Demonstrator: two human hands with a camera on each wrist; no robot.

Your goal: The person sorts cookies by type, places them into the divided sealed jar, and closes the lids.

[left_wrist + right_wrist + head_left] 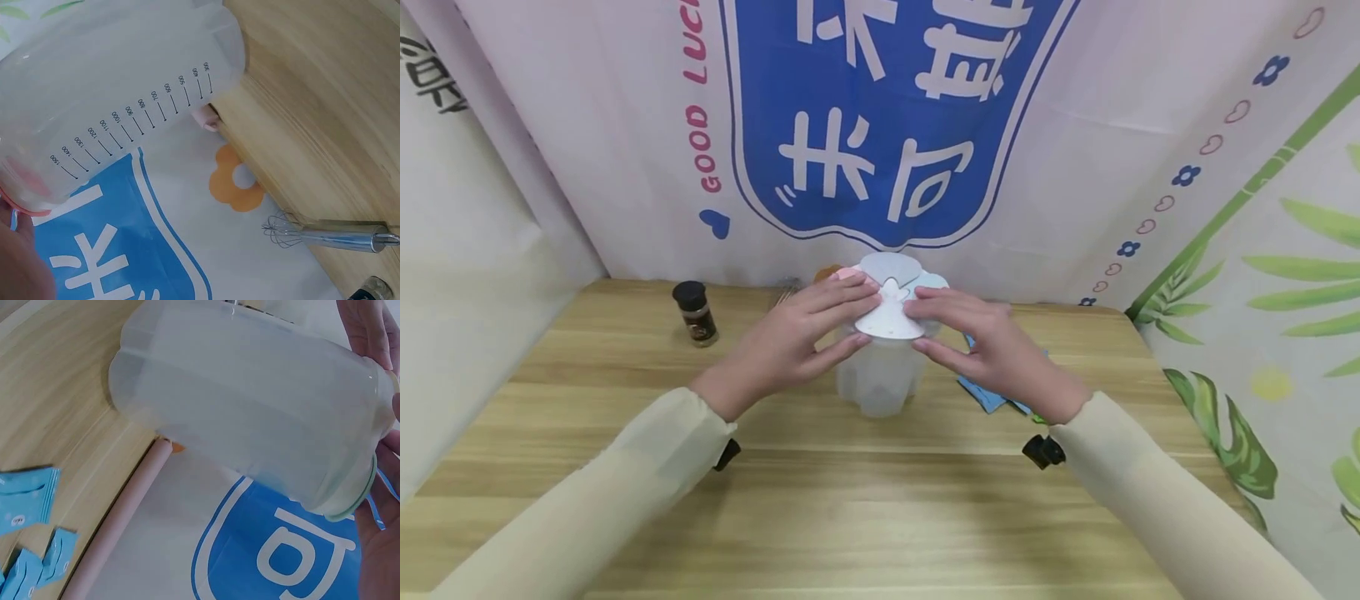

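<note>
A tall translucent container (880, 379) stands upright on the table, with a measuring scale printed on its side in the left wrist view. On top sits a flower-shaped lid (891, 315) with white, pink and pale blue petals. My left hand (797, 329) lies over the lid's left side, fingers extended across the pink petal and thumb at the front edge. From the right, my right hand (973, 329) presses the lid the same way, thumb by the white petal. In the right wrist view, fingertips reach the lid's pale green rim (356, 506).
A black-capped seasoning bottle (695, 312) stands left on the wooden table (880, 508). A metal whisk (340, 239) lies near the back edge. Blue packets (28, 497) lie to the right, near a pink cylinder (119, 519) along the back. A printed curtain (647, 217) hangs behind.
</note>
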